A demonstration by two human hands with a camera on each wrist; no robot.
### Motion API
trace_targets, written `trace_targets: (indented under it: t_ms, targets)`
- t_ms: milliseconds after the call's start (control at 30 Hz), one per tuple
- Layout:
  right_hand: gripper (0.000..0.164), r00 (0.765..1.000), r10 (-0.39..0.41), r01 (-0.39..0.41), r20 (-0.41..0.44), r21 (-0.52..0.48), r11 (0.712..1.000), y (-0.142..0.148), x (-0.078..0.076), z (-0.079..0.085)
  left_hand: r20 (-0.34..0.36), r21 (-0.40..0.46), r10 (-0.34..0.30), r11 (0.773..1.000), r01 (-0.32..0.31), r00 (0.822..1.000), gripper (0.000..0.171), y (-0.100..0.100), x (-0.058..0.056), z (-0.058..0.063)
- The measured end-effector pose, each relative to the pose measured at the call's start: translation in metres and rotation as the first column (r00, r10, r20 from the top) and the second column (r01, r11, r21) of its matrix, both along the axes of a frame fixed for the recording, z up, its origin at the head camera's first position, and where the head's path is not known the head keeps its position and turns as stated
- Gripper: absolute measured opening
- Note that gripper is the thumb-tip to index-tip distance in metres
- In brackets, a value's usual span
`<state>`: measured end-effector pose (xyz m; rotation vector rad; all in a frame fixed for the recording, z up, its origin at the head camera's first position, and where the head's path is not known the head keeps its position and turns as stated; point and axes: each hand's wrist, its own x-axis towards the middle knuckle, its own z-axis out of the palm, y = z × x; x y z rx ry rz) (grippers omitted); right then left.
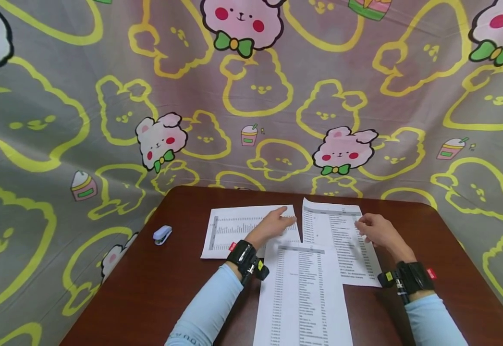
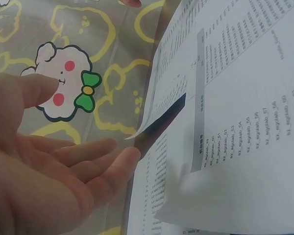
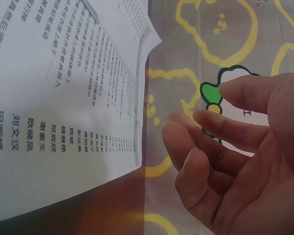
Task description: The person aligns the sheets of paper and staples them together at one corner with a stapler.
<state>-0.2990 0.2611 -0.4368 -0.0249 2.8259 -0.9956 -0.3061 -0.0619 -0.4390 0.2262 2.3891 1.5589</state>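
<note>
Three printed sheets with table rows lie on the dark wooden table. The left sheet (image 1: 234, 228) lies sideways; the right sheet (image 1: 326, 230) is at the back right. A front sheet (image 1: 305, 298) overlaps the lower parts of both. Over the left sheet's right side is my left hand (image 1: 273, 227), its fingers extended and holding nothing; the left wrist view shows its palm (image 2: 54, 196) beside the paper edges. My right hand (image 1: 381, 231) is at the right sheet's right edge. In the right wrist view its fingers (image 3: 193, 176) bend loosely, apart from the paper.
A small pale purple stapler (image 1: 162, 234) sits on the left part of the table (image 1: 139, 288). Behind the table hangs a grey curtain (image 1: 260, 129) with yellow outlines and cartoon rabbits. Black camera straps (image 1: 242, 259) circle both wrists.
</note>
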Motion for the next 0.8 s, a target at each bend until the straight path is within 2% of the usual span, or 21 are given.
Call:
trace_targets:
  t_ms: [133, 367, 700, 800]
  targets:
    - [0.04, 1.0, -0.002, 0.002, -0.01, 0.01, 1.0, 0.001, -0.005, -0.001, 0.009, -0.011, 0.016, 1.0, -0.016, 1.0, 0.07, 0.002, -0.005, 0.001]
    - [0.038, 1.0, -0.028, 0.028, 0.001, 0.035, 0.999, 0.002, -0.015, -0.007, -0.016, -0.054, 0.022, 0.998, -0.022, 1.0, 0.063, 0.005, -0.017, -0.001]
    - [0.04, 0.996, -0.086, 0.083, 0.029, 0.097, 0.992, 0.015, -0.015, -0.021, 0.074, -0.06, 0.097, 0.994, -0.093, 0.993, 0.056, 0.012, -0.024, -0.004]
    - [0.04, 0.995, -0.093, 0.09, 0.029, 0.104, 0.991, 0.019, -0.013, -0.023, 0.096, -0.057, 0.108, 0.993, -0.103, 0.99, 0.056, 0.015, -0.026, -0.009]
